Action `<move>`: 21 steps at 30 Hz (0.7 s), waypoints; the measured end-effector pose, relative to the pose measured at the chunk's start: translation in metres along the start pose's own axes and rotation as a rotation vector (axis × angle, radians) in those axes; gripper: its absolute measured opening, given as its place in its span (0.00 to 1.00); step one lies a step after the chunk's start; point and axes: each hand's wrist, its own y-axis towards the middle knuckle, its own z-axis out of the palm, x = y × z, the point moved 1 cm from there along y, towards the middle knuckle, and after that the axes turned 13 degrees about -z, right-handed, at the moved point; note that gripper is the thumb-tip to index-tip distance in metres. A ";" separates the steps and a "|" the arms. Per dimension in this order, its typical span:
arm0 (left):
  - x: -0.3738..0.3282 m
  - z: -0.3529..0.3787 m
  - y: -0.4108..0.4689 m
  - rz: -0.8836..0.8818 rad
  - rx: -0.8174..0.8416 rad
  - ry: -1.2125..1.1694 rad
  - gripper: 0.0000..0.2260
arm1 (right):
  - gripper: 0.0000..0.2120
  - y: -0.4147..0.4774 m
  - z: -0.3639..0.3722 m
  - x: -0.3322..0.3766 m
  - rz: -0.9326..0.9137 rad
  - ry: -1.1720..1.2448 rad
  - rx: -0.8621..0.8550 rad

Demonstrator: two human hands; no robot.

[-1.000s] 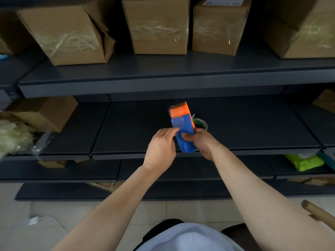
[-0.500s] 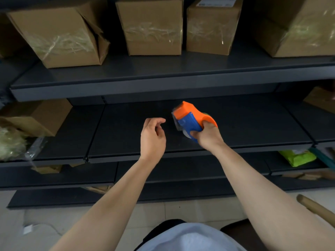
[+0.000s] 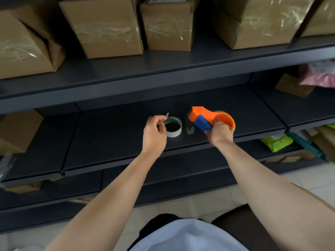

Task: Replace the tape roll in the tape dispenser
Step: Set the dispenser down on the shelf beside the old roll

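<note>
An orange and blue tape dispenser point(image 3: 204, 117) is held over the middle shelf point(image 3: 112, 142) by my right hand point(image 3: 220, 132), which grips its blue handle. A short strip of clear tape hangs from its front end. To its left, a white tape roll point(image 3: 175, 132) with a green inner core lies flat on the shelf. My left hand point(image 3: 155, 132) is at the roll's left rim, with thumb and fingers pinching its edge near a small loose tab.
Several taped cardboard boxes point(image 3: 107, 24) stand on the upper shelf. Another box point(image 3: 17, 131) sits at the left of the middle shelf. Green packets point(image 3: 277, 143) and cardboard lie on the lower right shelf. Pale floor tiles show below.
My left hand let go of the dispenser and moved to the white roll on the shelf. My right hand swung the dispenser to the right and tilted it on its side.
</note>
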 end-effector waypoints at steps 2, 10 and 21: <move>-0.003 0.008 0.004 0.006 0.026 0.001 0.12 | 0.17 0.007 0.004 -0.007 0.012 -0.023 0.003; -0.006 0.030 0.015 -0.001 0.079 0.022 0.12 | 0.15 0.030 0.009 -0.021 -0.092 -0.322 0.030; -0.001 0.035 0.012 -0.019 0.036 0.033 0.12 | 0.14 0.054 0.016 -0.032 -0.155 -0.395 0.113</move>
